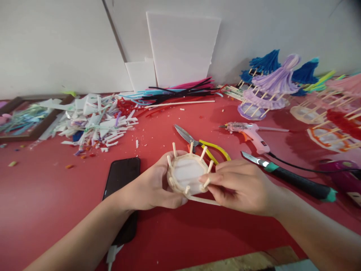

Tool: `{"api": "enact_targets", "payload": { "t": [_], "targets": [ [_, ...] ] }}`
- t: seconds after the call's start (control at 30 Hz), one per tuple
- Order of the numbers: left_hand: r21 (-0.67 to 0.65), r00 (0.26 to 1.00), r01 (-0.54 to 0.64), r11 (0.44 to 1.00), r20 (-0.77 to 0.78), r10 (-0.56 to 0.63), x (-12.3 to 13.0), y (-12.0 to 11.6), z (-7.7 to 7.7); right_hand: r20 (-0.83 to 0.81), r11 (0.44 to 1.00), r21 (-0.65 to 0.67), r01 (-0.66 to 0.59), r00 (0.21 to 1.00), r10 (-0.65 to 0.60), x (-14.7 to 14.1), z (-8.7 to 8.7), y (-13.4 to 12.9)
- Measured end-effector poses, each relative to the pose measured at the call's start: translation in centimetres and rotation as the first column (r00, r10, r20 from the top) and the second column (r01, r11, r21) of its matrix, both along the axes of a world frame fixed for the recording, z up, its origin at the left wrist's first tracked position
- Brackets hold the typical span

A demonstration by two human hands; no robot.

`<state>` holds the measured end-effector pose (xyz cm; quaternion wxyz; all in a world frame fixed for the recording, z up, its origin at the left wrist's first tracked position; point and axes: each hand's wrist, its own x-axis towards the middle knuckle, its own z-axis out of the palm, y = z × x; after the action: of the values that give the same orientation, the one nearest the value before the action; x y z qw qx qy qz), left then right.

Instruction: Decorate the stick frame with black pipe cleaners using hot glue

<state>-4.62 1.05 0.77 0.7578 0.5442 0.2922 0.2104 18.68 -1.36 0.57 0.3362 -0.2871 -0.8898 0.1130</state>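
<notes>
A round white disc [187, 170] with a cream fuzzy rim and several short wooden sticks standing around its edge is held above the red table. My left hand [156, 184] is closed around its left side, the thumb below the near rim. On the right, my right hand [239, 184] pinches a stick at the rim. A cream pipe cleaner [203, 201] runs from the near rim to beneath my right hand. Scissors [184, 134] with yellow handles lie just behind the disc, partly hidden by it and my right hand.
A phone [124, 177] lies under my left forearm. Right are a pink glue gun [251, 135], a cutter knife [296, 182] and fuzzy umbrella-topped pieces [272, 79]. Behind lie white scraps [94, 120], coloured pipe cleaners [180, 92] and a leaning white board [183, 49].
</notes>
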Motion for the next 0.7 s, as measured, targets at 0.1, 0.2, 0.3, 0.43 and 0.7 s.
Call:
{"api": "enact_targets", "payload": {
  "t": [0.1, 0.2, 0.3, 0.43, 0.7],
  "targets": [
    [0.029, 0.995, 0.010, 1.000, -0.102, -0.006, 0.0, 0.0, 0.0, 0.059, 0.999, 0.008, -0.041, 0.997, 0.041, 0.2, -0.3, 0.1],
    [0.019, 0.997, 0.003, 1.000, -0.082, -0.001, 0.0, 0.0, 0.0, 0.019, 1.000, -0.020, -0.003, 1.000, 0.004, 0.0, -0.3, 0.0],
    [-0.001, 1.000, -0.016, 1.000, 0.023, 0.016, 0.0, 0.0, 0.1, -0.037, 0.994, -0.083, 0.071, 0.997, -0.075, -0.3, 0.0, -0.4],
    [-0.038, 0.996, -0.048, 0.998, 0.073, 0.051, -0.1, 0.1, 0.1, -0.121, 0.978, -0.162, 0.130, 0.981, -0.151, -0.6, 0.4, -1.0],
    [-0.042, 0.985, -0.081, 0.996, 0.146, 0.086, -0.2, 0.3, 0.2, -0.255, 0.998, -0.041, 0.046, 0.965, -0.055, -0.5, 1.0, -1.0]
  ]
}}
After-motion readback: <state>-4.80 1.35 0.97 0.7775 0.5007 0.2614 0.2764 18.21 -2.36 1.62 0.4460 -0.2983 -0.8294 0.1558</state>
